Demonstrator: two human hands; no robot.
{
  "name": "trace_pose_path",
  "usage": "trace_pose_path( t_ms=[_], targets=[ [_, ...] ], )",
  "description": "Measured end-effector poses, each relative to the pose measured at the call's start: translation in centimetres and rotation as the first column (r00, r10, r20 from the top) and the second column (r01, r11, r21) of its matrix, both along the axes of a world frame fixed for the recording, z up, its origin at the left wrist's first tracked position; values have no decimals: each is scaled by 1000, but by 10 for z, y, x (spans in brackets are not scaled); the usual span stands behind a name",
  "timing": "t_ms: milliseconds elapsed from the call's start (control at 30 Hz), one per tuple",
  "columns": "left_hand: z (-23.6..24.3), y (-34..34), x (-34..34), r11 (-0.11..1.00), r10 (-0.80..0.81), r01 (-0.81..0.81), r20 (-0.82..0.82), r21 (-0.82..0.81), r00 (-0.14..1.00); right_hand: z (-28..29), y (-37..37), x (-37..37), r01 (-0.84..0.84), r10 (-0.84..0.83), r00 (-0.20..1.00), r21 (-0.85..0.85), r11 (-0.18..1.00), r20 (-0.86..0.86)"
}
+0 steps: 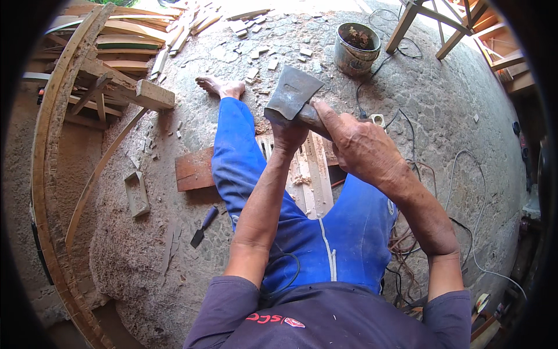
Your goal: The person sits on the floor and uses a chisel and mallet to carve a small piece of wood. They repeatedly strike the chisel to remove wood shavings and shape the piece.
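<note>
A hatchet with a broad grey steel head (294, 93) is held up in front of me, above my lap. My right hand (367, 148) is closed round its short wooden handle (314, 120), close to the head. My left hand (289, 135) is raised directly under and behind the steel head; its fingers are hidden there, so whether it grips the head or something behind it does not show. Below my hands, between my legs, lies a grooved pale wooden piece (314, 174) with curled shavings on it. It rests across a reddish-brown board (195, 169).
A dark-handled scraper or chisel (204, 227) and a small rectangular wooden frame (137, 194) lie at left. Curved timber (49, 134) rises beyond them. A dirty bucket (356, 51) stands ahead, near wooden trestle legs (403, 26). Cables (478, 174) trail across the right floor; wood offcuts (253, 74) are scattered ahead.
</note>
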State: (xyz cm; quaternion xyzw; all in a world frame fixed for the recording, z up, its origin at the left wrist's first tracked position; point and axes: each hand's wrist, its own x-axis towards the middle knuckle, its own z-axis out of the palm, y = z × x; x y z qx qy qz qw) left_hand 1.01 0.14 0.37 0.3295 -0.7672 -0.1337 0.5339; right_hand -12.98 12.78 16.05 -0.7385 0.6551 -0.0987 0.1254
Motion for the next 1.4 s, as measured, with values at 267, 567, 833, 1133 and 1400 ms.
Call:
trace_pose_path(
  t_ms=[267,567,833,1133,1400],
  targets=[
    [-7,-14,-5,999,-1,-1,-43,-36,999,12,11,1,-19,61,979,-208,978,194],
    [16,10,-7,990,-65,77,-97,121,993,61,16,7,11,27,993,-313,950,119],
    [-7,1,-3,996,-90,90,-12,-12,996,-12,27,-3,17,-2,987,-87,996,164],
    [4,0,-4,999,3,-6,82,35,997,104,12,-1,162,195,909,-741,652,370],
    [15,45,-7,991,-131,130,-27,-11,991,-16,49,-6,50,-52,998,51,997,37]
  ],
)
